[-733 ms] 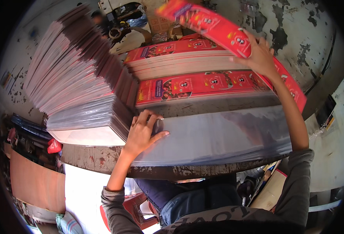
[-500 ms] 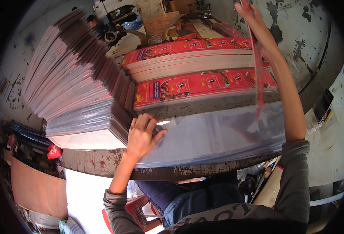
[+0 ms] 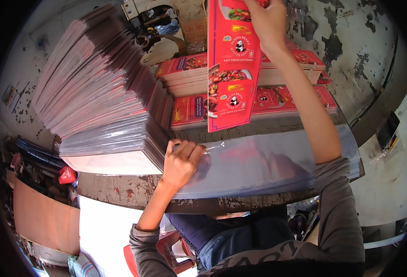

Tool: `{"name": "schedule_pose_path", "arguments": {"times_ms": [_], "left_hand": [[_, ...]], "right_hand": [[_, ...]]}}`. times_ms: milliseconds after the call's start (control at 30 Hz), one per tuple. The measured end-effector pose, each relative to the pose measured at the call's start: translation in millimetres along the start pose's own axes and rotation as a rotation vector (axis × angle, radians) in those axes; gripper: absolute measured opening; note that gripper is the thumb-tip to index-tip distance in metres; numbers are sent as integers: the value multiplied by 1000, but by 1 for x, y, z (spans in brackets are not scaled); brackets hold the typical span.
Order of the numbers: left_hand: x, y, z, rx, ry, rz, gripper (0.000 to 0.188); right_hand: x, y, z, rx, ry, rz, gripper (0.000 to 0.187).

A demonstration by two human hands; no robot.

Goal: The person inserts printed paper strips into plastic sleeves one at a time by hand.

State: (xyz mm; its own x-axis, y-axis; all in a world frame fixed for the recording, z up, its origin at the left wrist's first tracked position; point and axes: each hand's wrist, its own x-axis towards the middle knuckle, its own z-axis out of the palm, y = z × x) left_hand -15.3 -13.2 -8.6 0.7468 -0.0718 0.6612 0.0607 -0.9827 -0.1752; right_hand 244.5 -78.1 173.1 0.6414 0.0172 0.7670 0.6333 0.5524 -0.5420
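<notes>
High over the table, my right hand (image 3: 269, 30) grips a long red printed card (image 3: 233, 94) by its upper end, so that it hangs almost upright. My left hand (image 3: 181, 164) is closed at the left end of a stack of clear plastic sleeves (image 3: 263, 161), pinching the edge of the top sleeve, which lifts slightly there. Beyond the sleeves lies a near pile of matching red cards (image 3: 284, 98), partly covered by the held one. Left of my left hand leans a tall, fanned stack of sleeved cards (image 3: 102, 101).
A thicker back pile of red cards (image 3: 180, 67) stands behind the near one. The worn dark table edge (image 3: 125, 189) curves in front of me. At the back are a machine (image 3: 166, 48) and a cardboard box (image 3: 195, 31). A red stool (image 3: 164, 249) is below.
My right hand has swung left and turned the card, so its printed face now shows above the near pile. My left hand's fingers have curled in at the sleeve edge.
</notes>
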Motion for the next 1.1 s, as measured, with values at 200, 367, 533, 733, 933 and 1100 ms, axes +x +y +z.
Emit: {"name": "schedule_pose_path", "arguments": {"times_ms": [200, 367, 533, 733, 933, 1100], "left_hand": [[-2, -3, 1, 35, 11, 25, 12], [-2, -1, 2, -45, 101, 5, 14], [3, 3, -2, -49, -16, -79, 18], [-4, -2, -2, -30, -23, 46, 19], [-1, -2, -3, -67, 52, 64, 12], [-2, 1, -1, -132, 126, -63, 14]], "right_hand": [[-22, -11, 20, -10, -238, -88, 37], [-42, -16, 22, -236, -364, -36, 44], [-28, -17, 16, -105, -320, -66, 43], [-27, -21, 17, -48, -268, -99, 41], [-43, -20, 21, -49, -353, -96, 44], [-44, -21, 18, -248, -571, -58, 56]]}}
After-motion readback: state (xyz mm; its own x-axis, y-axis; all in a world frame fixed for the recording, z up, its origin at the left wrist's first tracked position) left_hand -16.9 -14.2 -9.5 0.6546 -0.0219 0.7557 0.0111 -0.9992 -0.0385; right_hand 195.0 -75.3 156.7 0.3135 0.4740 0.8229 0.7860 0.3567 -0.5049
